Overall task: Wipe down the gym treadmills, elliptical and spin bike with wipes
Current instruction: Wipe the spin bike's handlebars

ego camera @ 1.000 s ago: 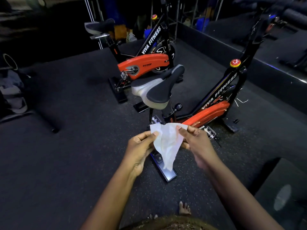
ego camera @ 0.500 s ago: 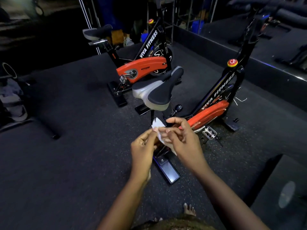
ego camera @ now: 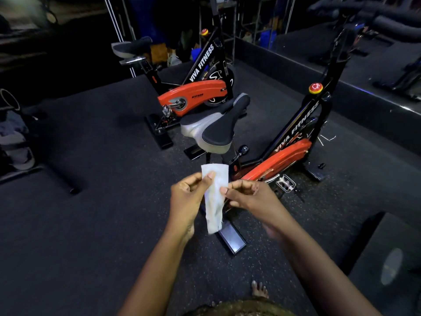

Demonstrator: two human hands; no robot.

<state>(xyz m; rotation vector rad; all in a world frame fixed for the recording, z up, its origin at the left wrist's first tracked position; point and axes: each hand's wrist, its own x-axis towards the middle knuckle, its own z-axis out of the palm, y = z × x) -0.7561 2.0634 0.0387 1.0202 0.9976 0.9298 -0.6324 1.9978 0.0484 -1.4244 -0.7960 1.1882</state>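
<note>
1. Just below the near spin bike's saddle (ego camera: 216,131), toward the viewer, a white wipe (ego camera: 214,197) hangs as a long, narrow strip between two bare hands.
2. The left hand (ego camera: 189,197) pinches the wipe's top, thumb in front and fingers curled behind. The right hand (ego camera: 250,197) pinches its right edge between thumb and forefinger, with the other fingers tucked in.
3. The step appears to be readying the wipe for the saddle. It would go best spread into a flat pad, cleaner face outward, then drawn along the saddle in one direction.
4. Below the saddle, the bike's rear floor bar (ego camera: 230,238) lies under the hanging wipe, with a bare foot (ego camera: 258,289) nearby. A metal pedal (ego camera: 286,182) juts out to the saddle's right.
5. Left of the saddle, dark rubber floor (ego camera: 91,224) spreads wide, likely the easiest side for stepping round. Just beyond the saddle stands a second spin bike (ego camera: 193,92), and far to the right runs a raised ledge (ego camera: 364,106).
</note>
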